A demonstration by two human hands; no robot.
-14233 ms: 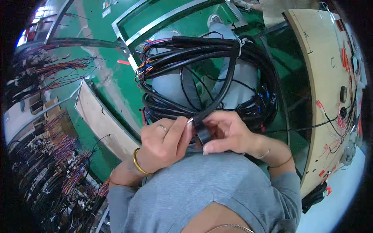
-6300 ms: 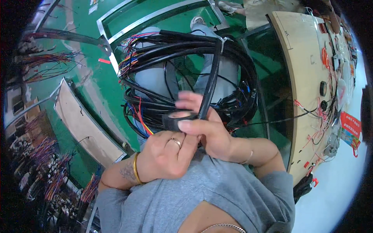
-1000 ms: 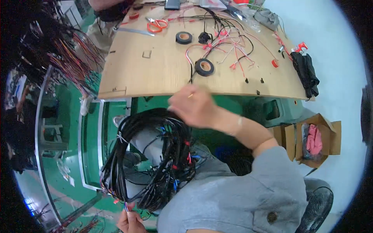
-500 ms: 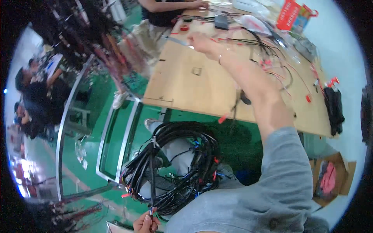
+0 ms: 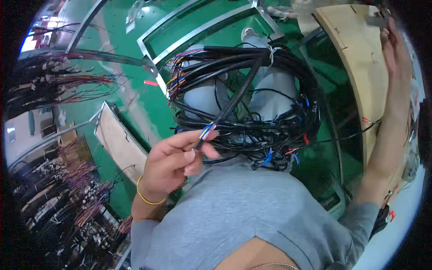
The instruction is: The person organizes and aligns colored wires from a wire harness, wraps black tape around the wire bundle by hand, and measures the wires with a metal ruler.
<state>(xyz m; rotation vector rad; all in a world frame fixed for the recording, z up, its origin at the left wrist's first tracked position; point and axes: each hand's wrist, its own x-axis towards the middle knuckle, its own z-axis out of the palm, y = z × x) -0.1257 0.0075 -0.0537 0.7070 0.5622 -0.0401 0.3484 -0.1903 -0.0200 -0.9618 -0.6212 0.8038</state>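
A thick bundle of black cables (image 5: 310, 85), coiled and tied with a white tie, lies across my lap. Short coloured wires stick out at its left side, and blue and red ends show near my waist. My left hand (image 5: 168, 164) pinches the end of one black cable (image 5: 240, 96), where blue, yellow and white wires (image 5: 206, 131) come out of the sheath. Far to the right, my right hand (image 5: 396, 56) reaches over the wooden table (image 5: 348, 38). Its fingertips close on a thin grey strip (image 5: 377, 21), whose kind I cannot make out.
Metal frames (image 5: 198, 24) stand on the green floor (image 5: 121, 54) ahead and to the left. Several bunches of wire harnesses (image 5: 58, 85) hang at the left, with more lower down. A pale board (image 5: 121, 137) leans near my left arm. A red piece (image 5: 151, 83) shows beside the coil.
My view has swung down and left, so the table now sits at the right edge. My left hand with the cable end shows nearer the middle. The right arm still reaches over the table.
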